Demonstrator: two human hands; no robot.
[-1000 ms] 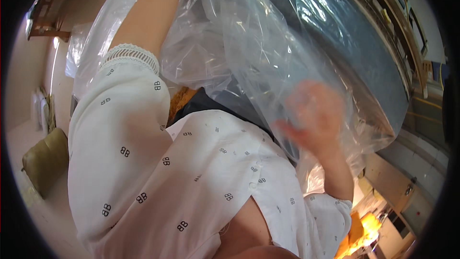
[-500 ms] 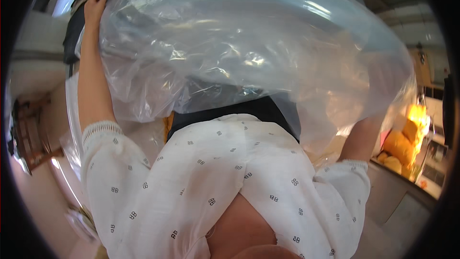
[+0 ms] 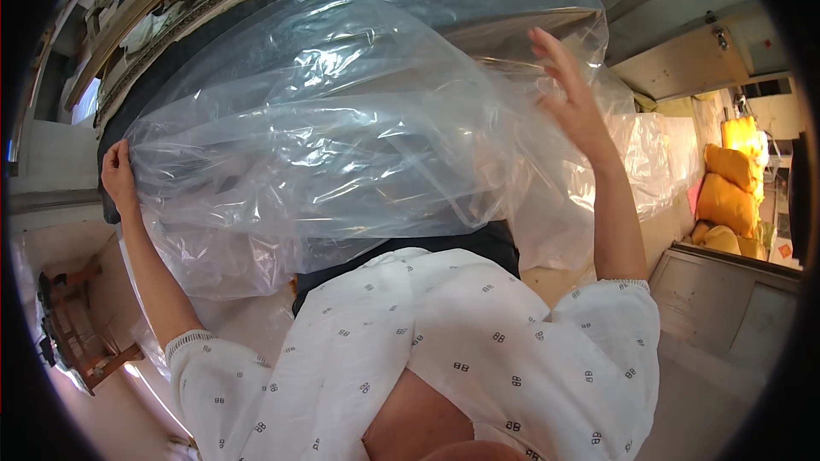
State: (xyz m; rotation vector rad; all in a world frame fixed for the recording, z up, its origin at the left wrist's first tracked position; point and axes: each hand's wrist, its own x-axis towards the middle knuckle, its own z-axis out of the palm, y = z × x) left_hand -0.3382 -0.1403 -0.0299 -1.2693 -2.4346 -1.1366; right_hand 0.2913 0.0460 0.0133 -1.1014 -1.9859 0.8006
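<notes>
A large sheet of clear plastic film [image 3: 325,154] lies wrinkled and shiny over a dark surface [image 3: 205,47] in front of me. Its near edge hangs close to my waist. At the far-left corner of the film, my left hand [image 3: 118,175] pinches the edge between thumb and fingers. Over the right part of the sheet, my right hand [image 3: 571,102] is raised with its fingers apart and slightly blurred, holding nothing. Whether the film is a single sheet or a flattened bag, I cannot tell.
More crinkled film [image 3: 645,154] lies beyond my right forearm. Yellow bundles [image 3: 728,188] are stacked at the right, behind a pale cabinet [image 3: 726,294]. A wooden chair-like frame [image 3: 81,324] stands at the left. Long boards [image 3: 137,21] run along the far-left side.
The billowing film has come down onto the dark surface. My left hand has moved nearer and left, still gripping the edge. My right hand, previously behind the film, is now free above it.
</notes>
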